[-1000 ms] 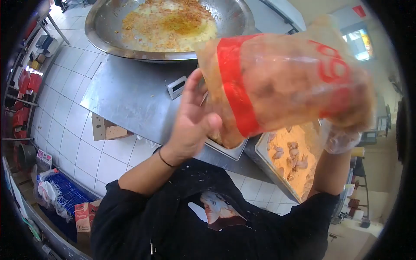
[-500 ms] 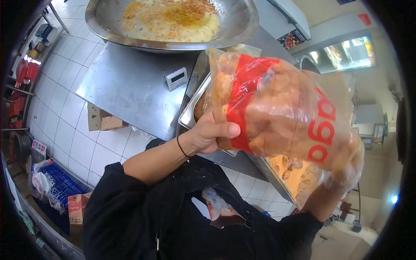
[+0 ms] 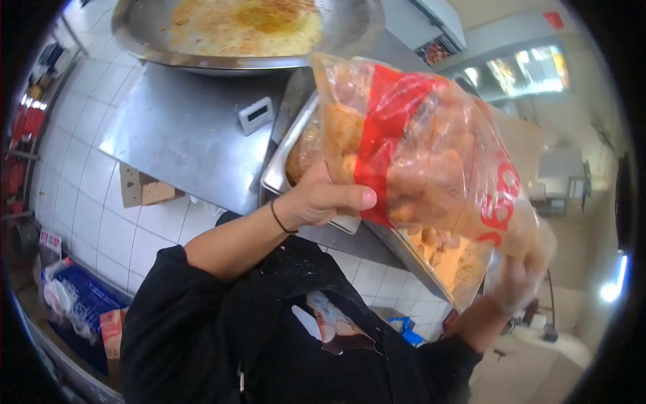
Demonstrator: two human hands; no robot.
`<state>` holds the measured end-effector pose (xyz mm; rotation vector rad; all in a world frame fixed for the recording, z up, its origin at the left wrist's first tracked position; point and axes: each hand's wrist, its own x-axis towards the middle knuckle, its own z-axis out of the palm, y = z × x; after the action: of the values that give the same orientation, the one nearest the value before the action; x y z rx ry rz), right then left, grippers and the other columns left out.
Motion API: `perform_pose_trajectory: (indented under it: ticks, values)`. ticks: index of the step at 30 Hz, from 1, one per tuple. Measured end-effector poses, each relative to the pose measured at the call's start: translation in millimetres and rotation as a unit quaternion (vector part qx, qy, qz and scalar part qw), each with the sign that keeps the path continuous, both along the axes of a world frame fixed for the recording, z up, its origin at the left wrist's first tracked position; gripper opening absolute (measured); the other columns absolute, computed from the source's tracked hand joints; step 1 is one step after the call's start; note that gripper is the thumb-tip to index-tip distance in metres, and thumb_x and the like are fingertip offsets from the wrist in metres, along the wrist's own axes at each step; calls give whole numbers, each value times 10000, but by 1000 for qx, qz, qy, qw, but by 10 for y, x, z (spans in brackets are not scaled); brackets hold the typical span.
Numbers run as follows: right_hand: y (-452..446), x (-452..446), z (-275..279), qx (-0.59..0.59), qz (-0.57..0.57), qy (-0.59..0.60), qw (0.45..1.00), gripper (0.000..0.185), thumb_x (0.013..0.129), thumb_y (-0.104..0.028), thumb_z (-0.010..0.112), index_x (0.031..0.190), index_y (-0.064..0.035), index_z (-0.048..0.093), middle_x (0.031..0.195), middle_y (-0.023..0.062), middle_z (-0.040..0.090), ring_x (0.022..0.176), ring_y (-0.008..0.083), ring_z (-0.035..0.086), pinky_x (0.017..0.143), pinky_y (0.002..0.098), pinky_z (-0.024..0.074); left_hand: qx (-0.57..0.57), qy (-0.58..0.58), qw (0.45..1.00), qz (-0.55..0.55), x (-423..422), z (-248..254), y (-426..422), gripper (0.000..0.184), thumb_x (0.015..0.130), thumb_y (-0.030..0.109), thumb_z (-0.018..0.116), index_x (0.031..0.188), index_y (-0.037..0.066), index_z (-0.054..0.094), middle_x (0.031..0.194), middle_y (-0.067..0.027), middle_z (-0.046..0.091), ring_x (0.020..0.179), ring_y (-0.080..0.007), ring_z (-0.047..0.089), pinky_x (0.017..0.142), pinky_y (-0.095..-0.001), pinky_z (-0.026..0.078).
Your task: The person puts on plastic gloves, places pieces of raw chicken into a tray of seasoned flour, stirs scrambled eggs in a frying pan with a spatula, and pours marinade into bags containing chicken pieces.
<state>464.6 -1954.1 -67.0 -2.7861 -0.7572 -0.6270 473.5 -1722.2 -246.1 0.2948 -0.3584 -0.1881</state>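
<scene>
A clear plastic bag (image 3: pixel 431 158) with a red band and red letters is held up in front of me, tilted down to the right. It is full of orange-tinted pieces that look like marinated raw chicken. My left hand (image 3: pixel 330 200) grips its left side, thumb over the red band, other fingers hidden behind. My right hand (image 3: pixel 528 266), in a thin clear glove, is closed around the bag's lower right end. Behind the bag stands a metal tray (image 3: pixel 274 174) with food in it. Below it, a container (image 3: pixel 464 266) holds orange powder and coated pieces.
A large metal bowl (image 3: pixel 128 34) with yellowish liquid and crumbs stands on the steel table (image 3: pixel 182 114). Near the tray is a white digital timer (image 3: pixel 256 116). A cardboard box (image 3: pixel 158 192) shows under the table, and blue plastic packs (image 3: pixel 81 303) lie at lower left.
The bag's right end has bunched up and its lettering is more folded. My right hand has moved slightly left. The whole view has shifted a little.
</scene>
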Motion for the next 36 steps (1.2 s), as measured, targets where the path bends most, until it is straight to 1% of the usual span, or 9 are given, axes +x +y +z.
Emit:
perform_pose_trajectory:
  ticks: [5, 15, 18, 22, 25, 26, 28, 31, 36]
  values:
    - [384, 455, -69, -46, 155, 112, 980, 264, 721, -213, 574, 871, 3, 567, 846, 136, 597, 749, 266, 560, 641, 338, 436, 30, -9, 998, 47, 67, 153, 18, 633, 694, 58, 654, 1237, 35, 330, 1154, -93, 487, 1067, -181, 480, 892, -338, 412]
    - [781, 604, 57, -118, 226, 218, 942, 329, 704, -174, 629, 972, -6, 543, 892, 135, 594, 806, 258, 563, 680, 334, 449, 2, 47, 999, -13, 24, 270, 262, 598, 704, 88, 638, 1219, 33, 338, 1136, -111, 486, 1036, -216, 506, 869, -366, 445]
    - [902, 635, -20, -188, 239, 232, 924, 358, 698, -162, 646, 1003, -8, 536, 905, 135, 593, 823, 256, 564, 692, 333, 452, 24, 43, 997, 66, 33, 247, 227, 585, 707, 81, 629, 1215, 34, 342, 1131, -108, 489, 1026, -215, 510, 869, -369, 444]
    - [945, 651, -34, -242, 230, 250, 909, 402, 691, -147, 668, 1043, -12, 527, 923, 135, 592, 846, 253, 565, 708, 331, 457, 17, 52, 997, 49, 34, 177, 268, 596, 705, 71, 621, 1223, 29, 330, 1141, -111, 481, 1027, -215, 508, 870, -367, 444]
    - [891, 677, 79, -237, 238, 235, 912, 435, 685, -107, 682, 1079, -25, 516, 947, 119, 595, 864, 236, 569, 717, 323, 463, -9, 56, 998, 27, 39, 215, 296, 613, 698, 72, 620, 1230, 26, 319, 1150, -117, 473, 1036, -215, 502, 872, -363, 444]
    - [886, 656, 50, -113, 234, 275, 926, 401, 692, -120, 670, 1055, -31, 527, 921, 112, 595, 821, 239, 571, 706, 318, 462, -12, 54, 998, 23, 48, 212, 310, 617, 696, 74, 621, 1231, 26, 317, 1153, -120, 470, 1040, -216, 500, 872, -363, 444]
    - [853, 587, -88, 138, 215, 343, 904, 335, 707, -147, 647, 1009, -41, 547, 867, 98, 595, 735, 246, 577, 685, 309, 460, -15, 53, 998, 22, 39, 210, 303, 624, 692, 79, 623, 1232, 26, 315, 1153, -122, 470, 1040, -218, 500, 871, -362, 444]
    - [826, 643, -146, 45, 204, 245, 947, 330, 708, -149, 657, 998, -33, 551, 851, 103, 594, 735, 220, 584, 665, 285, 467, -2, 41, 999, 31, 42, 238, 299, 627, 690, 82, 625, 1232, 25, 315, 1144, -120, 478, 1031, -219, 509, 870, -362, 445]
    - [823, 640, -142, -17, 240, 206, 948, 302, 725, -164, 641, 984, -36, 551, 832, 107, 593, 721, 226, 583, 650, 293, 468, 26, 17, 998, 61, 80, 256, 270, 624, 692, 75, 626, 1232, 21, 319, 1131, -113, 492, 1010, -212, 524, 866, -358, 445]
